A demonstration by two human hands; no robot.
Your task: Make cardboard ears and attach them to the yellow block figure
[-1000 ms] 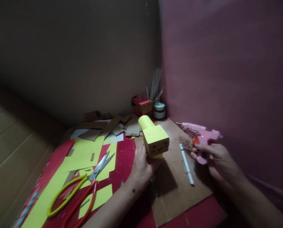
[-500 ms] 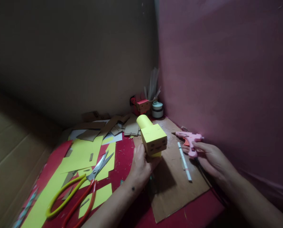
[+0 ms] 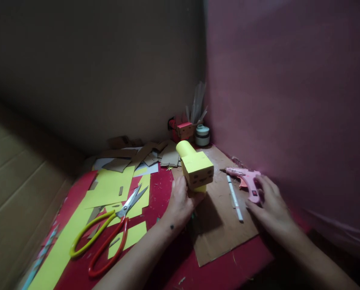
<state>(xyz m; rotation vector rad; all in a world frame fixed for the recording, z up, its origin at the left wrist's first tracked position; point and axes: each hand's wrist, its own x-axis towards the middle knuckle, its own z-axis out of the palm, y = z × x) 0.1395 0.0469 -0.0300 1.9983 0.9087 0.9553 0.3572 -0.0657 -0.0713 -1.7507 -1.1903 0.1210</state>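
My left hand [image 3: 181, 197] is closed around the lower part of a yellow paper craft figure [image 3: 198, 165]. The figure has a box-shaped head with a small face drawn on its brown cardboard front, and a yellow tube sticks out behind it. My palm hides part of its lower body. On the right, a pink glue gun [image 3: 247, 179] lies on its side with its nozzle toward the left. My right hand [image 3: 268, 205] is at the back of its handle, fingers spread and thumb apart, not wrapped around it. A white pen [image 3: 234, 199] lies left of the gun.
A brown cardboard sheet [image 3: 216, 247] lies under the pen. Scissors with yellow and red handles [image 3: 124, 211] rest open on yellow paper [image 3: 113, 187] at left. Cardboard scraps [image 3: 169, 155], a pale jar [image 3: 202, 135] and a red box [image 3: 184, 129] stand toward the wall corner.
My right hand's fingers have come off the glue gun's handle and spread behind it; the gun has turned slightly and its switch now shows. The left hand keeps holding the figure. The view has shifted slightly.
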